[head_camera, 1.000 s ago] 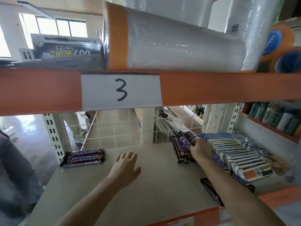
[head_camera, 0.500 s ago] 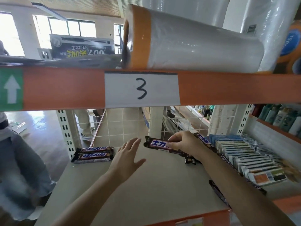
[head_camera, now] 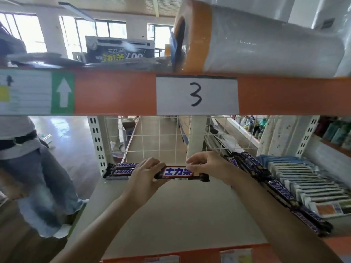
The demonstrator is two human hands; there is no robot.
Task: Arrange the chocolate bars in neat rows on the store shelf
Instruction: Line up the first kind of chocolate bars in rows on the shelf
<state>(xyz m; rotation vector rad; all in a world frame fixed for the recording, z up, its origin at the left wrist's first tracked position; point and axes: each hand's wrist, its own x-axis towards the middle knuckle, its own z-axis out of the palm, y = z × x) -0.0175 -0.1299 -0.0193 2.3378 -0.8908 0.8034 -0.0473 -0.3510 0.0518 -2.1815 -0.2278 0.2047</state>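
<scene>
Covering both ends of the chocolate bar (head_camera: 178, 172): left hand (head_camera: 146, 177), right hand (head_camera: 210, 166).

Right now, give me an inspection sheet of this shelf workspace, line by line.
Surface: beige shelf board, bare in the middle.
Job's things: one chocolate bar held above the shelf; stacked bars at back left; loose bars strung along the right.
Clutter: flat boxed goods in a row at far right.
Hands: left hand and right hand each grip an end of the held bar.
Cables: nothing seen.
Surroundings: orange beam with label "3"; plastic film roll above; wire grid back; another person standing at left.
</scene>
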